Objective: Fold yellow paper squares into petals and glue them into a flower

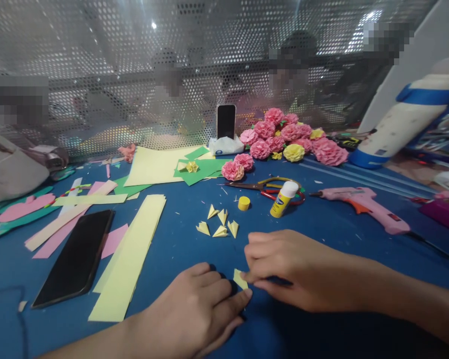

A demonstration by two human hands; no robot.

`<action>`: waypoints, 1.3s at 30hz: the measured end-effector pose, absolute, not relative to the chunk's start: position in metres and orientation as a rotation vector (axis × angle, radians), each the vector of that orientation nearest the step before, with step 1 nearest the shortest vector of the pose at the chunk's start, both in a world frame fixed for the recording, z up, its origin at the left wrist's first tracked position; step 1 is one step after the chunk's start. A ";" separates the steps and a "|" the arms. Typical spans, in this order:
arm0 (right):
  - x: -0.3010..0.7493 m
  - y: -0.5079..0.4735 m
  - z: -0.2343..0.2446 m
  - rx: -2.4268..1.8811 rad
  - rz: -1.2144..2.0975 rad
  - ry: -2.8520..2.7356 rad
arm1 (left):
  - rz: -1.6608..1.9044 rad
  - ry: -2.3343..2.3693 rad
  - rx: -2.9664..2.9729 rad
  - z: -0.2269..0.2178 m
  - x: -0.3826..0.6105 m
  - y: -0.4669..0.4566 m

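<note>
A small yellow paper piece [240, 278] lies on the blue table [179, 244] between my two hands. My left hand [194, 309] has its fingers curled and its thumb pressed down beside the piece. My right hand [292, 271] pinches the piece's right edge with closed fingers. Just beyond my hands lie several folded yellow paper petals [219, 223]. A glue stick [283, 198] lies uncapped further back, its yellow cap [243, 203] to the left.
A black phone [77, 257] and strips of yellow paper [130, 254] lie at left. Scissors [264, 187], a pink glue gun [362, 204], pink paper flowers [292, 137], a propped phone [226, 121] and green and yellow sheets [160, 164] sit behind. People sit beyond a perforated screen.
</note>
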State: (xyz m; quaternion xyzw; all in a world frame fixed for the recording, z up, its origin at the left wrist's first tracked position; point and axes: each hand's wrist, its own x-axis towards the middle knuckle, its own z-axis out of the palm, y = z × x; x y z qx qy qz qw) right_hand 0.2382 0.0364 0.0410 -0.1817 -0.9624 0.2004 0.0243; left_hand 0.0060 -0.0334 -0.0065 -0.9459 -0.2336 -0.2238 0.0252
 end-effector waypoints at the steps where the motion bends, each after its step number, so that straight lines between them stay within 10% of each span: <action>1: 0.238 0.039 0.040 -0.606 0.690 -2.923 | -0.690 -0.717 -2.924 -0.006 0.006 -0.034; 39: 0.262 0.028 0.058 -0.488 0.564 -2.708 | -0.640 -0.743 -2.926 -0.004 0.005 -0.033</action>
